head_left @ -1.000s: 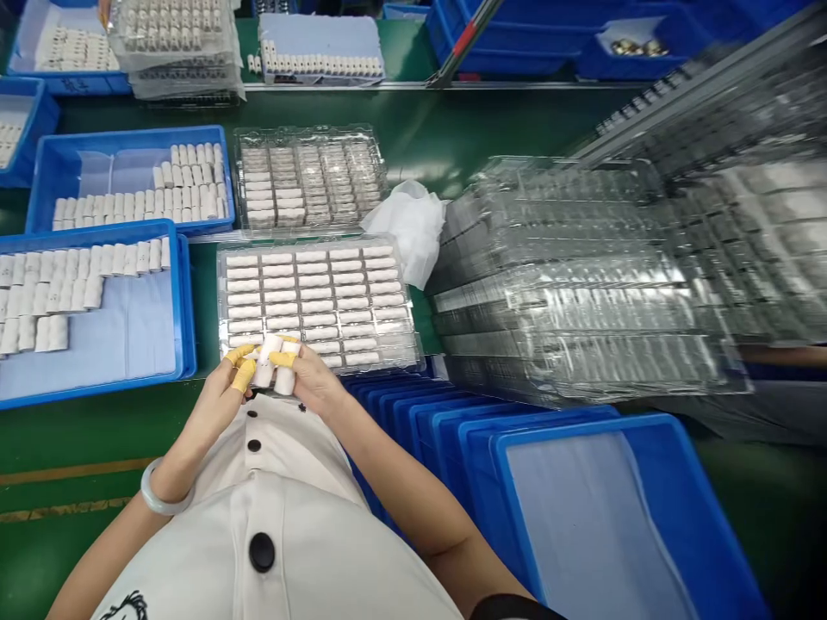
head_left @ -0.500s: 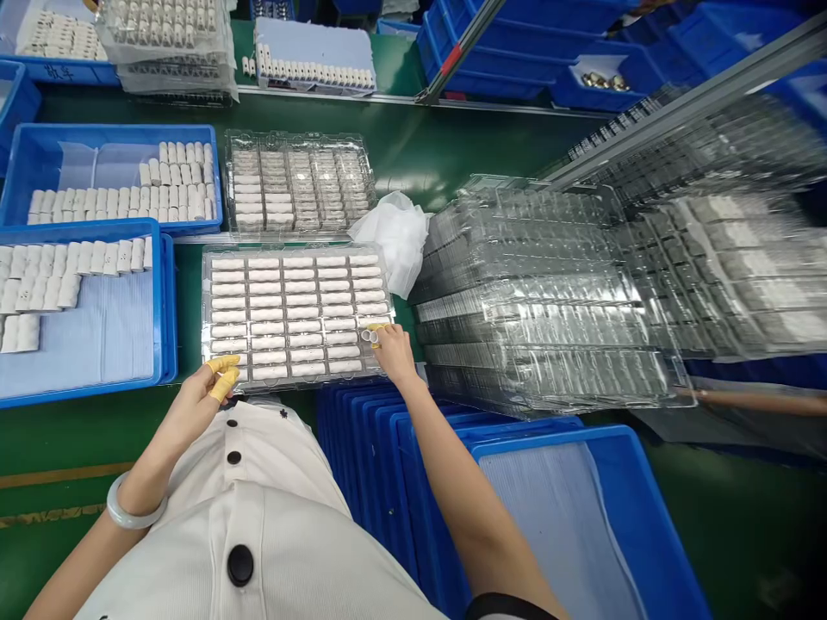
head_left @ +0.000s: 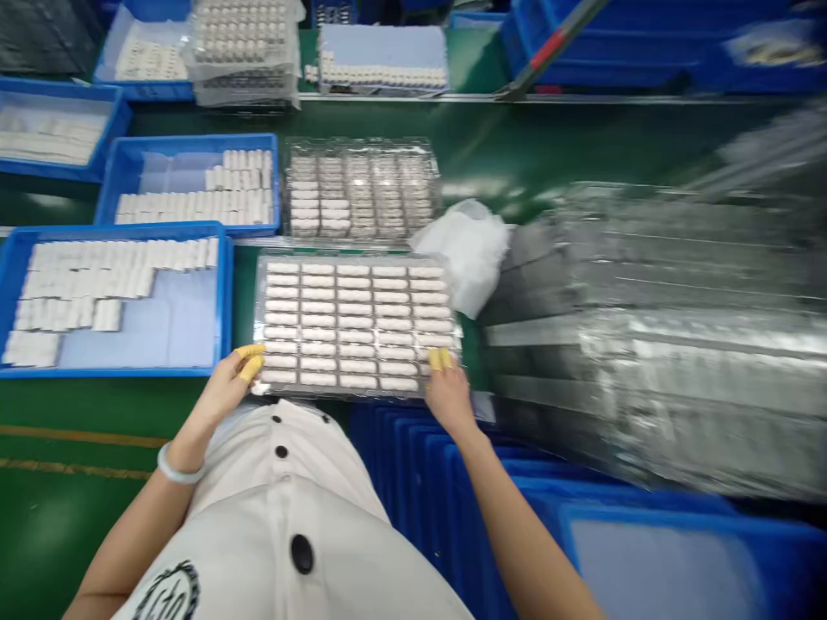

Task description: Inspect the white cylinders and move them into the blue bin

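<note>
A clear plastic tray (head_left: 262, 297) filled with rows of short white tubes (head_left: 355, 307) lies in front of me. My left hand (head_left: 236, 376), with yellow finger covers, holds the tray's left edge near the lower corner. Over the lower right slots is my right hand (head_left: 447, 387), also in yellow finger covers; its fingers are bent and pressed together. Whatever lies under those fingertips is hidden. Behind this tray, touching or nearly so, rests a second clear tray (head_left: 362, 191) of white tubes.
Blue bins (head_left: 223, 344) with rows of white tubes stand on the left. A crumpled white plastic bag (head_left: 470, 250) lies right of the trays. Stacked clear trays (head_left: 646, 344) fill the right side, blurred. Stacked blue bins (head_left: 445, 482) stand below them.
The view has swung left, so everything sits further right. My right hand showed white tubes at its fingertips before; now its fingers press down on the tray. My left hand stays at the tray's edge.
</note>
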`<state>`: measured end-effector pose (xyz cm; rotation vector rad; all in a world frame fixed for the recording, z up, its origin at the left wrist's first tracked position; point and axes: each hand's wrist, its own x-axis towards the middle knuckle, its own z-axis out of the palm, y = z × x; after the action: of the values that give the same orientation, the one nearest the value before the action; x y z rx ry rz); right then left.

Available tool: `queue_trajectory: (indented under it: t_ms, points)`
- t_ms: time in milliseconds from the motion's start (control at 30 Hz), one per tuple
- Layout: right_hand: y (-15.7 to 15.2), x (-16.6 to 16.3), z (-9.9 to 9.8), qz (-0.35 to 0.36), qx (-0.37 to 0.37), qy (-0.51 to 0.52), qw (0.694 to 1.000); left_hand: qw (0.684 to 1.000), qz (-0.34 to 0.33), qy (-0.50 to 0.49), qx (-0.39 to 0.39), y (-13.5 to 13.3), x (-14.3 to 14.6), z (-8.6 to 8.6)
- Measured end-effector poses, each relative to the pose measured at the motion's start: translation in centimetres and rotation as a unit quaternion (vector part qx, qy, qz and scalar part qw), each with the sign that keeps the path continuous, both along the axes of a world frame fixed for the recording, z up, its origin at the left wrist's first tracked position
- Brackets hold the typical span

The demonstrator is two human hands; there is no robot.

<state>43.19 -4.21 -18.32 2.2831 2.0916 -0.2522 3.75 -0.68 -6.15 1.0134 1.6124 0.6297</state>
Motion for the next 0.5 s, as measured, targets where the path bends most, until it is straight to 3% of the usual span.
queue_trajectory:
  t_ms: [100,133,267,367,500]
  points:
    - [-0.2,-0.3,-1.4,-0.004,0.049,0.037,0.998,0.994,0.063,0.09,0.017,2.7,-4.1,-2.0]
    - [-0.2,-0.6,-2.0,-0.01,0.106,0.054,0.993,0.987,0.09,0.13,0.022,3.9,-6.1,-2.6]
    - [-0.9,-2.7,-3.4,0.001,0.145,0.096,0.985,0.938,0.19,0.291,0.007,8.5,-15.5,-3.1]
    - [-1.5,-4.8,-2.9,0.004,0.15,0.114,0.982,0.895,0.244,0.372,-0.031,10.6,-20.8,-2.9]
    - [-1.9,-7.4,-1.7,-0.012,0.149,0.136,0.979,0.863,0.271,0.419,-0.081,11.6,-23.6,-3.7]
